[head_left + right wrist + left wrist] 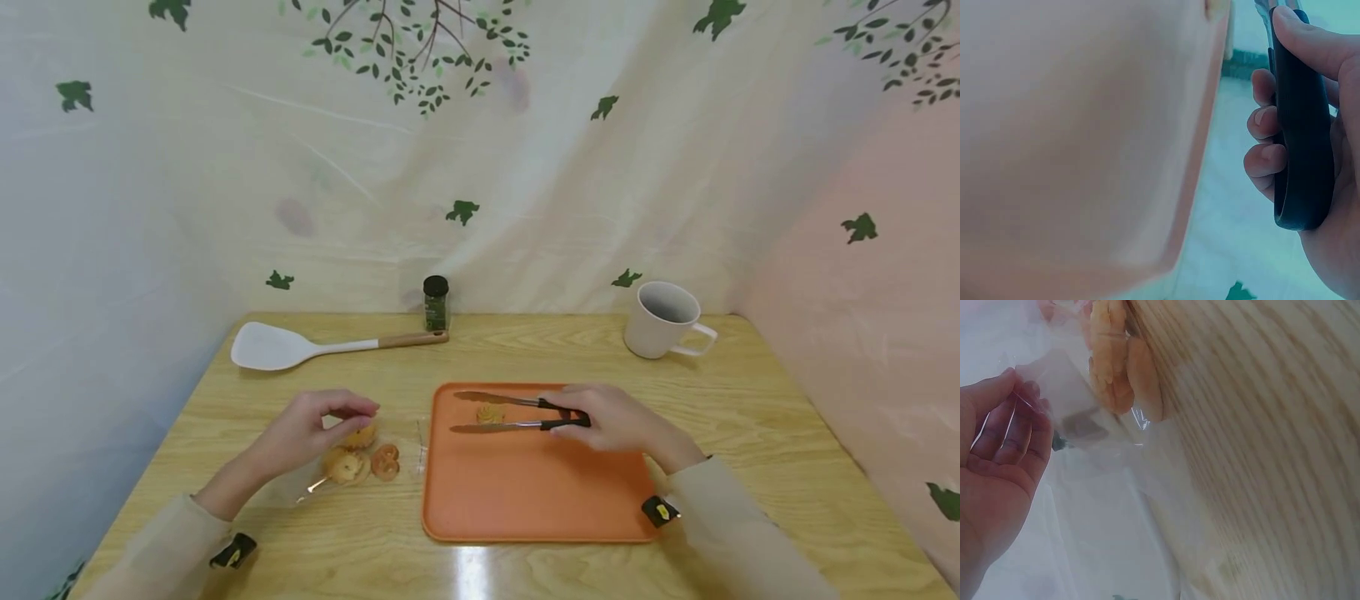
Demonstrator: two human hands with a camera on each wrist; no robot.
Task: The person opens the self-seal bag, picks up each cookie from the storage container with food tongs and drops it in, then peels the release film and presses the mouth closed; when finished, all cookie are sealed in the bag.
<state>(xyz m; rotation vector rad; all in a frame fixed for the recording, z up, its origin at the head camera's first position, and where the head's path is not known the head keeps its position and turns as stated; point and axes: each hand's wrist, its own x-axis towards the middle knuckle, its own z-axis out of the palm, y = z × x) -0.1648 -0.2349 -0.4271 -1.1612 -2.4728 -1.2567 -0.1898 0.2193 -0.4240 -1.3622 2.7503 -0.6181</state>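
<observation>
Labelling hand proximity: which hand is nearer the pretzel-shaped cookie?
Left. The left hand is just left of the pretzel-shaped cookie, pinching clear plastic; the right hand is well to the cookie's right, over the orange tray, holding tongs.

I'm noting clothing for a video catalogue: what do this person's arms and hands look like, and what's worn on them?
The left sleeve and right sleeve are long, plain and pale beige, ending near the wrists. A small black device with a yellow mark sits by the left cuff, and a similar one by the right. The left hand and right hand wear no gloves.
</observation>
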